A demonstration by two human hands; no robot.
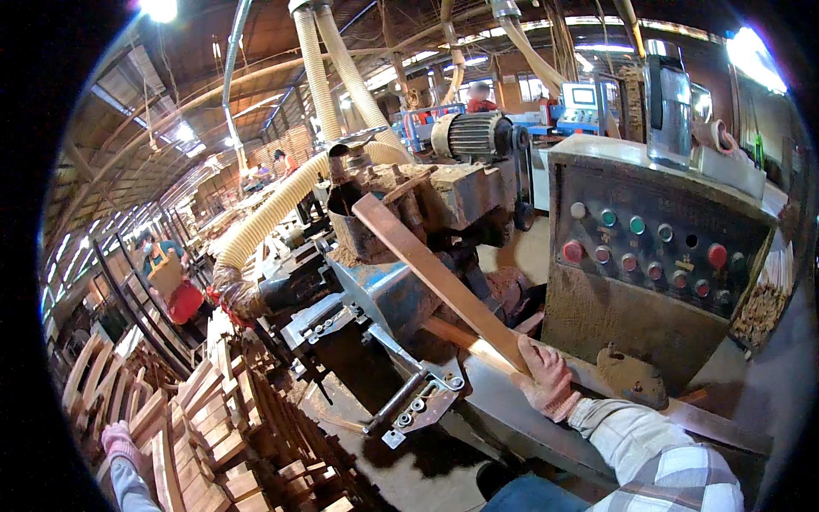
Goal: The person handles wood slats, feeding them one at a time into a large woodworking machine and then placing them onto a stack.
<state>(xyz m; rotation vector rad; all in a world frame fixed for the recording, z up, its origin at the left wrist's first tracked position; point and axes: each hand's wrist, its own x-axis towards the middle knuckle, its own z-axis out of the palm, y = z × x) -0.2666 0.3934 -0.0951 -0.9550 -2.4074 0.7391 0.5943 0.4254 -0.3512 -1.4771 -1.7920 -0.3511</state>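
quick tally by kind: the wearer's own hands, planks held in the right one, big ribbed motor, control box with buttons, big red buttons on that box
left hand and right hand: 2
held plank: 1
ribbed motor: 1
control box: 1
big red buttons: 2
total: 7

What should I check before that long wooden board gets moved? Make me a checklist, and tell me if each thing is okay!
1. Right hand gripping the wooden board near its end: ok.
2. Left hand away from the machine: ok, it is over at the stacked wood pieces.
3. Left hand free of any piece: cannot tell.
4. Machine clear of sawdust: not ok, some lies on top.
5. Big red button on the control panel uncovered: ok.
6. Motor stopped: cannot tell from a still picture.
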